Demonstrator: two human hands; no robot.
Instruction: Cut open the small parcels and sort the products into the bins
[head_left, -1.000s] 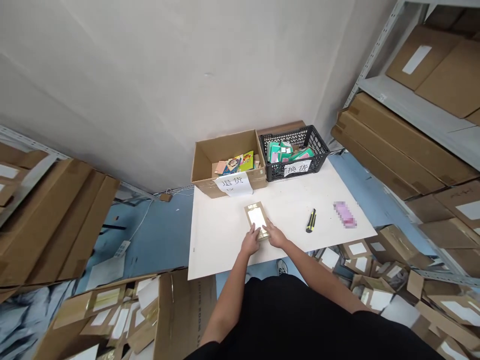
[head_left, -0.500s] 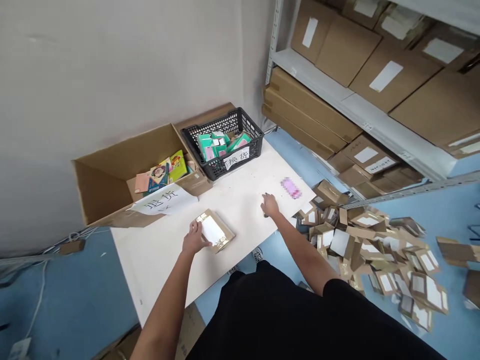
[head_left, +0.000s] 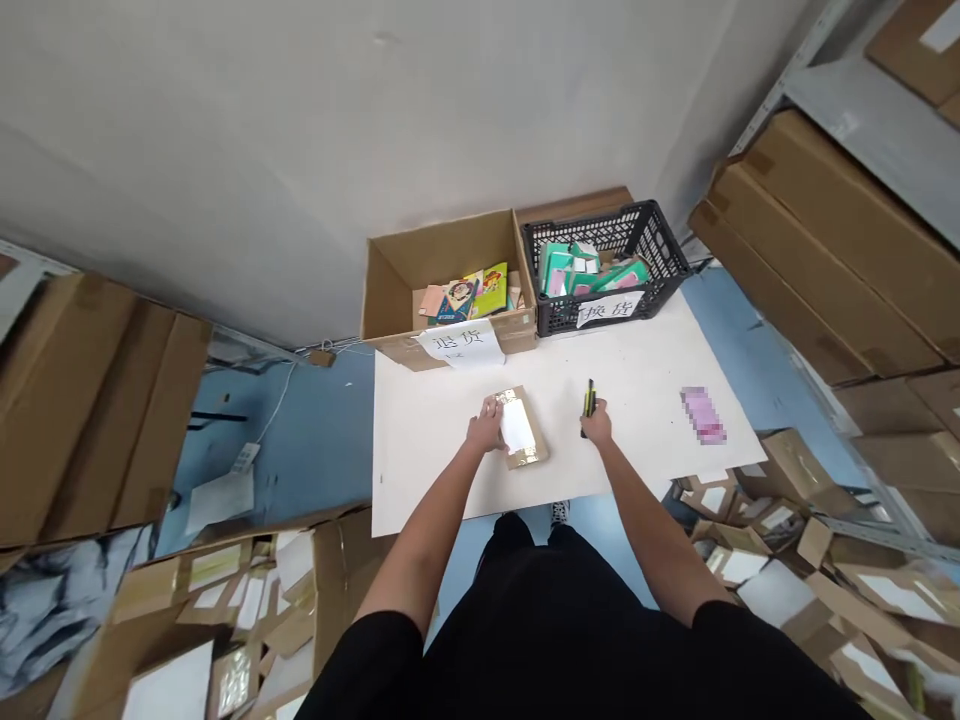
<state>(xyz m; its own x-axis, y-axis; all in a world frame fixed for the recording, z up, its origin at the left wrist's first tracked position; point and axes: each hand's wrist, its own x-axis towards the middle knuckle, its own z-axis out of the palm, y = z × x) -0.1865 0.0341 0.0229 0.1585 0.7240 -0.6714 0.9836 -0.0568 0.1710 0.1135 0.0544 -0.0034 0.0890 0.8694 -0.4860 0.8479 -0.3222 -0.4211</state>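
A small brown parcel (head_left: 521,428) with a white label and shiny tape lies on the white table (head_left: 652,400). My left hand (head_left: 486,431) rests on its left edge, fingers curled over it. My right hand (head_left: 596,428) is closed round a black and yellow utility knife (head_left: 589,399), which points away from me, a short way right of the parcel.
At the table's back stand an open cardboard box (head_left: 390,285) with colourful books and a black crate (head_left: 660,235) with green packs, each with a paper sign. A pink object (head_left: 703,415) lies at the right. Heaps of small parcels (head_left: 757,570) cover the floor; shelves with cartons stand right.
My right hand left the parcel, reached right to the utility knife, took hold of it and brought it toward the parcel. My left hand stayed on the parcel. The view swung right and back.
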